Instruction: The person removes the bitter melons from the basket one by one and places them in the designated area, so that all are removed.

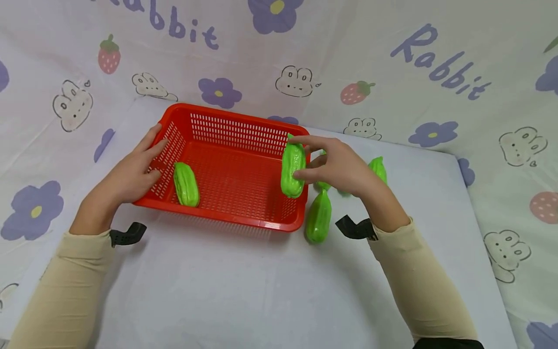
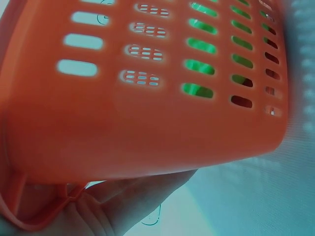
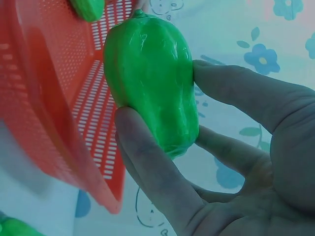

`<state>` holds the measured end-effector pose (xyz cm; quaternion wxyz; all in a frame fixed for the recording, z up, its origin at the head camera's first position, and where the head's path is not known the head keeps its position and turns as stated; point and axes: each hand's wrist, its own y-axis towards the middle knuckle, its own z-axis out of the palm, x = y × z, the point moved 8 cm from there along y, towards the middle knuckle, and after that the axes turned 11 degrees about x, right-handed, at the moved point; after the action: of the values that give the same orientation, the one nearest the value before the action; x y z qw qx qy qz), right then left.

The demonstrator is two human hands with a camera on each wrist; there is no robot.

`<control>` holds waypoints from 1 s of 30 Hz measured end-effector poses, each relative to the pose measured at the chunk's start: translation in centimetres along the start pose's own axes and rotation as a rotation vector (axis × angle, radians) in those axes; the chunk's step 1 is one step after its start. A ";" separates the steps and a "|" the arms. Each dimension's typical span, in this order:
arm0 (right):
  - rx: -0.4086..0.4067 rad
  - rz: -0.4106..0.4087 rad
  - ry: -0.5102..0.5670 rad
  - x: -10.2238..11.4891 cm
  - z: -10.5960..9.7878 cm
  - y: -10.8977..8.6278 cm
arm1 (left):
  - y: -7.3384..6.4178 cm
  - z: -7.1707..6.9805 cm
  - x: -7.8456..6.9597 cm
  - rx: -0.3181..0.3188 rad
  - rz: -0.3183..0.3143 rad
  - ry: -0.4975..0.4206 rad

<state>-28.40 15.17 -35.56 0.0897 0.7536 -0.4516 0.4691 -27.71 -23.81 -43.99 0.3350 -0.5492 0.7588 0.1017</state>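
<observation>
A red plastic basket (image 1: 226,215) with slotted walls stands on the white table. My left hand (image 1: 131,172) grips its left end, fingers over the rim; in the left wrist view the basket wall (image 2: 123,123) hides much of that hand (image 2: 133,201). My right hand (image 1: 337,162) pinches a ridged green toy vegetable (image 1: 292,167), like a small gourd, between thumb and fingers at the basket's right end. In the right wrist view this gourd (image 3: 152,78) is held beside the rim. Inside the basket, at the left, lies another green gourd (image 1: 186,184).
Right of the basket lies a smooth green vegetable (image 1: 318,218) with a narrow neck. Farther right, another green piece (image 1: 378,168) shows partly behind my right wrist, with more green partly hidden under the hand. A patterned cloth (image 1: 244,53) hangs behind the table.
</observation>
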 end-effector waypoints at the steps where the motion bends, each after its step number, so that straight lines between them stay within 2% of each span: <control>1: -0.004 0.002 0.001 -0.1 -0.1 -0.2 | 0.0 0.0 0.0 0.000 0.001 0.000; 7: -0.040 0.011 0.000 -1.2 -0.7 -1.9 | -0.1 -0.1 -0.2 0.000 0.011 0.012; 16: -0.038 0.039 0.018 -2.4 -1.5 -4.6 | 0.0 -0.1 -0.1 0.002 0.013 0.003; 24: -0.084 0.070 -0.018 -3.3 -2.2 -5.9 | 0.0 -0.1 0.0 -0.003 0.009 0.005; 30: -0.070 0.097 -0.063 -3.9 -2.3 -6.5 | 0.0 -0.1 0.0 -0.002 0.003 0.008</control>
<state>-25.44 22.53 -35.53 0.0791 0.7418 -0.5062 0.4327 -27.76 -23.85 -43.92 0.3313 -0.5488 0.7609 0.1005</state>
